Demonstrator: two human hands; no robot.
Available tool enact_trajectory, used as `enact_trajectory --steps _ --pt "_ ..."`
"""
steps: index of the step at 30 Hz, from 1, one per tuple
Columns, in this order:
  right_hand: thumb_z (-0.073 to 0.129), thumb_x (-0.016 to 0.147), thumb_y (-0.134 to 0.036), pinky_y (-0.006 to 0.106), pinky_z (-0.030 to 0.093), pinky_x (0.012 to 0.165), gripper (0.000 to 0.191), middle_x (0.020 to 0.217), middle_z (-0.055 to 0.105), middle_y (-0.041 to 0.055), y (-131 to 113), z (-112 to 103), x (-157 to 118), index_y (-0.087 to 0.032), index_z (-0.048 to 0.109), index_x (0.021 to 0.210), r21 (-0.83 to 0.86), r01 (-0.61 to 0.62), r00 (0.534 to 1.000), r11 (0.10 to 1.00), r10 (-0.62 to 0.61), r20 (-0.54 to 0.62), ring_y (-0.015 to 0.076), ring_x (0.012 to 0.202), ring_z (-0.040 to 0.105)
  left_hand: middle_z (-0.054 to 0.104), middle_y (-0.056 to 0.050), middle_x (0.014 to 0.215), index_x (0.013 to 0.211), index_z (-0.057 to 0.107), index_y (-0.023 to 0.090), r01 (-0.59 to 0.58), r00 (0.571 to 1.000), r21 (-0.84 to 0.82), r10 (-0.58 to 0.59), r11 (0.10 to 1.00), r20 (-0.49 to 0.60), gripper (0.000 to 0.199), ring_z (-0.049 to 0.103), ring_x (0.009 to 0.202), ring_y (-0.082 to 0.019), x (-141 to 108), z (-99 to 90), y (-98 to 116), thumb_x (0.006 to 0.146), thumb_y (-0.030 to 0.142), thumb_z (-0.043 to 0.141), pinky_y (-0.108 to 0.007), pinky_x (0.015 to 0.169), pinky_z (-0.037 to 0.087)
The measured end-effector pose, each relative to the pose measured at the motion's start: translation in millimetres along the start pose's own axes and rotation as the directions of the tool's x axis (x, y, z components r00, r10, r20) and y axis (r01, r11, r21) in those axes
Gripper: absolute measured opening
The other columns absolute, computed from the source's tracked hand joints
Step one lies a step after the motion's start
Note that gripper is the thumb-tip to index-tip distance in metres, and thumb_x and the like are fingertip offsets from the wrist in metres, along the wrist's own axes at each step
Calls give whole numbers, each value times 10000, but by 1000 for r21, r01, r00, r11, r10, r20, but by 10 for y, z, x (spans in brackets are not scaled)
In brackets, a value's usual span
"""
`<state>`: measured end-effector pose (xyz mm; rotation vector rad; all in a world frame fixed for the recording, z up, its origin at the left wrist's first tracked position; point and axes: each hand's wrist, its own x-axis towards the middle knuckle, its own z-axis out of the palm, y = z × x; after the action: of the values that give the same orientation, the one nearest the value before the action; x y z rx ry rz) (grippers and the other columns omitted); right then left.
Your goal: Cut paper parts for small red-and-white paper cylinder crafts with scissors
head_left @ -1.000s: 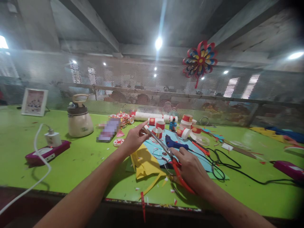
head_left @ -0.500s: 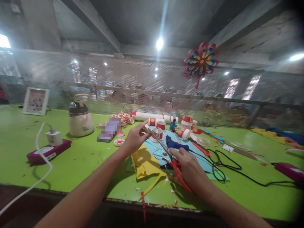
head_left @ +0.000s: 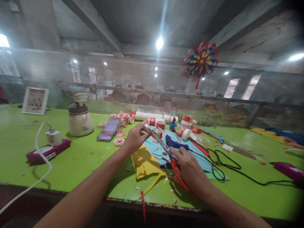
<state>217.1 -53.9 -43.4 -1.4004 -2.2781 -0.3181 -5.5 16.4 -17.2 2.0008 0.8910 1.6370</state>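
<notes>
My right hand (head_left: pixel 188 164) is closed round the red handles of a pair of scissors (head_left: pixel 176 172), whose metal blades point up and to the left. The blade tips reach a small white paper piece (head_left: pixel 146 128), pinched between the fingertips of my left hand (head_left: pixel 135 139). Part of that piece is hidden by the fingers. Just behind the blades are red-and-white paper cups (head_left: pixel 160 126). Below them lie light-blue sheets (head_left: pixel 150 146) and a folded yellow sheet (head_left: pixel 144 163). A blue glue gun (head_left: pixel 174 143) lies close to my right hand.
Right of the glue gun are a red-handled tool (head_left: pixel 200 148), a tape roll (head_left: pixel 201 141) and a looping black cord (head_left: pixel 247 179). At left stand a jug (head_left: pixel 80 122), a phone (head_left: pixel 109 129) and a purple power strip (head_left: pixel 48 153). Paper scraps lie along the table's front edge.
The scissors' red handles have drawn slightly closer together. My left hand and the white paper piece stay in nearly the same place.
</notes>
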Motion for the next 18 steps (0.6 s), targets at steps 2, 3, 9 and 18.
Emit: enact_trajectory --steps 2,3,9,18 --pt "499 845 -97 317 433 666 423 846 549 95 0 -4 0 -105 564 1264 1 -1 1000 1000 1 -2 240 739 566 698 -44 820 1275 561 153 -3 1000 8 3 1000 6 540 656 769 -175 0 -1 -13 753 248 664 -337 771 551" --pt "503 842 -95 317 432 662 419 845 548 95 -1 -8 -1 -105 570 1256 3 -2 1000 1000 2 -2 241 738 566 699 -45 823 1277 559 154 -5 1000 16 5 1000 10 539 656 767 -175 0 -2 -20 756 244 660 -331 761 552" --pt "513 830 -75 325 440 678 443 877 567 107 -4 -20 -16 -104 564 1270 20 -6 1000 1000 6 0 250 765 577 706 -55 863 1293 543 153 -3 1000 66 2 998 15 546 660 770 -172 -3 -6 -33 763 238 647 -301 715 552" --pt "525 842 -78 342 444 665 404 885 584 125 10 -34 -5 -82 584 1242 41 -8 1000 999 8 13 264 747 585 709 -72 886 1303 519 141 18 998 46 -21 999 58 565 663 742 -168 -4 -26 -91 774 288 653 -307 686 563"
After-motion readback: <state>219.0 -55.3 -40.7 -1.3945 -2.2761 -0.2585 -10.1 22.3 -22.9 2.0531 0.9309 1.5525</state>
